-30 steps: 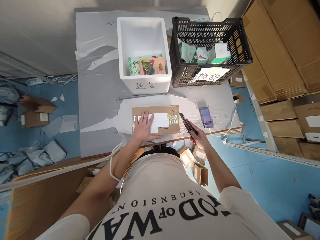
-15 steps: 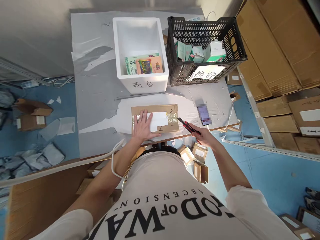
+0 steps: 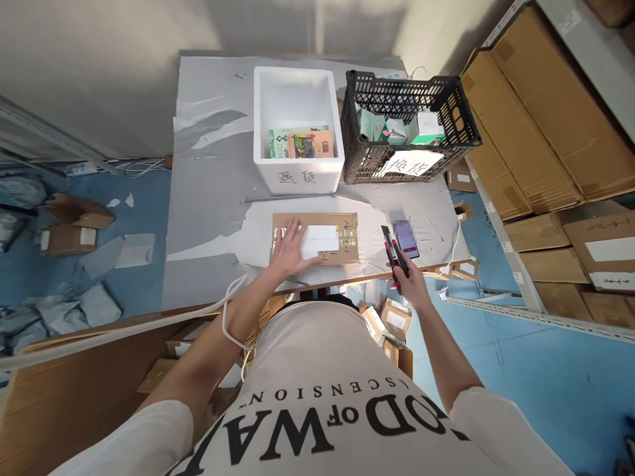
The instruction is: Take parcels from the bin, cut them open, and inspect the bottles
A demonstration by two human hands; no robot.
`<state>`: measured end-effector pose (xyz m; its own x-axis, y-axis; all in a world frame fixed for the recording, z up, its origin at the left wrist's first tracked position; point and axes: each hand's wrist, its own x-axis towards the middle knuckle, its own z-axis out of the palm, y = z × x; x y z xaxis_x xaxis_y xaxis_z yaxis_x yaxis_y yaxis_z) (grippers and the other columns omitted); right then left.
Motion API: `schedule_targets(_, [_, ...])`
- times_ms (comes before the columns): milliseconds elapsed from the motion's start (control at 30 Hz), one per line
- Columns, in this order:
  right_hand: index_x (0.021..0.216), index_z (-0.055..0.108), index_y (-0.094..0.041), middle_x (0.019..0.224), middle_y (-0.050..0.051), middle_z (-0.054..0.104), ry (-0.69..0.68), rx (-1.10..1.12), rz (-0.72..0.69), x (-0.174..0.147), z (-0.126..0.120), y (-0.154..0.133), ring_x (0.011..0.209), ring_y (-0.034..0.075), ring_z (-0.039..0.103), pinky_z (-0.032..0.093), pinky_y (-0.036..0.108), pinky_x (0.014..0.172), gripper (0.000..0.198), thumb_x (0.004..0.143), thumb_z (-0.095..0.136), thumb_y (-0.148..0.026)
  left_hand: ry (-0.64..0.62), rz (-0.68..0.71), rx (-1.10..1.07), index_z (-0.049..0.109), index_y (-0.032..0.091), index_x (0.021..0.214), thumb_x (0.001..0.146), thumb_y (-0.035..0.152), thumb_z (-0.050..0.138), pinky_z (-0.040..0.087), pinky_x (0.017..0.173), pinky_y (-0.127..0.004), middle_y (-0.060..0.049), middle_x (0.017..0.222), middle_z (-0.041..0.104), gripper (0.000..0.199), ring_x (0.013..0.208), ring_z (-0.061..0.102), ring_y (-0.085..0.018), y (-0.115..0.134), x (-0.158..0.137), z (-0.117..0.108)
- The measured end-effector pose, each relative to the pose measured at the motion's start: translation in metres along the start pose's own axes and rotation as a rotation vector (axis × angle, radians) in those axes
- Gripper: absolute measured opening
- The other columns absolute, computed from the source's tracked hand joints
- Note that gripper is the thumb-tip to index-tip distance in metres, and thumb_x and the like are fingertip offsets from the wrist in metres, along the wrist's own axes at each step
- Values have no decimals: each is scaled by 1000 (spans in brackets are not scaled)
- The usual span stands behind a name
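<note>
My left hand (image 3: 290, 251) lies with fingers spread on the left part of a taped cardboard box (image 3: 350, 228) with a white label. The box rests flat at the front edge of the table. In my right hand (image 3: 409, 284) is a black and red box cutter (image 3: 393, 254), gripped by its handle and pointing away from me. It is held to the right of the box, apart from it. Just beyond the cutter a phone (image 3: 407, 237) lies on the table, its screen blurred.
Behind the box stand a white foam bin (image 3: 297, 175) with flat colourful packets and a black plastic crate (image 3: 357, 162) with small green-white cartons. Cardboard cartons (image 3: 530, 119) fill a rack at right. A white cable (image 3: 149, 328) crosses at front left.
My right hand has drawn the box cutter away from the box's right edge, rightward towards the phone, and turned it more upright. My left hand stays on the box. The view has shifted.
</note>
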<state>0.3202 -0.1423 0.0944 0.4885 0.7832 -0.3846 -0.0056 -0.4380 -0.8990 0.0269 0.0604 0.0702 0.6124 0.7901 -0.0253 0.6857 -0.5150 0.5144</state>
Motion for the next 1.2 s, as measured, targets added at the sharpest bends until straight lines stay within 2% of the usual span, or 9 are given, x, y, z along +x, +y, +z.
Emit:
schedule_targets(100, [112,51,-24,113,7,65,90,262,16,1,45,16,71,14,68,53,24,49,51,76,66,-58,210,-60,-187,44,18,142,86,54,54,11,120,-55,-16,154,36,67,146,27,-32,-24,5,-13])
schedule_targets(200, [107,48,-29,126,4,58,79,517,77,-4,88,30,82,17,70,54,25,52,48,74,69,-57,369,-226,-440,54,21,134,87,50,55,19,120,-49,-13,152,39,55,144,31,-29,-61,21,-26])
schedule_targets(300, [108,47,-32,129,0,51,74,646,110,-7,114,40,97,19,69,59,29,62,44,76,68,-54,200,-460,-814,58,26,129,84,48,60,38,109,-52,-12,145,48,49,135,44,-30,-87,37,-29])
schedule_targets(367, [108,48,-32,123,-1,51,102,668,113,-2,119,41,102,19,68,61,32,71,40,78,67,-51,78,-527,-1000,57,29,128,84,44,61,49,96,-52,-11,138,53,47,123,54,-28,-91,40,-28])
schedule_targets(433, [107,48,-32,120,-1,51,115,661,106,11,117,36,101,18,68,61,34,76,37,80,66,-50,75,-521,-1088,58,30,125,83,38,62,55,88,-47,-8,134,56,43,114,58,-24,-88,34,-26])
schedule_targets(567, [102,49,-30,111,-2,56,61,576,117,63,106,8,90,15,69,62,33,73,28,84,63,-45,240,-524,-1139,63,27,112,78,34,68,58,85,-39,-5,126,56,35,106,60,-18,-75,-2,-24])
schedule_targets(767, [97,48,-26,84,-4,60,-139,336,108,144,114,-55,62,8,60,58,25,61,22,87,60,-41,419,-703,-1234,65,23,108,65,37,81,56,90,-40,-6,119,61,48,96,64,-17,-40,-76,-1])
schedule_targets(967, [94,48,-25,69,-7,53,-238,213,45,173,140,-68,56,8,51,47,20,51,30,82,63,-48,383,-820,-1249,64,20,106,62,49,81,57,86,-36,-8,121,62,55,90,65,-16,-1,-114,28])
schedule_targets(1200, [101,49,-25,81,-5,59,-146,224,-36,172,156,-52,58,7,51,45,20,50,34,80,62,-48,224,-790,-1046,62,24,103,67,47,76,56,73,-33,-9,115,64,45,88,66,-20,-9,-117,20])
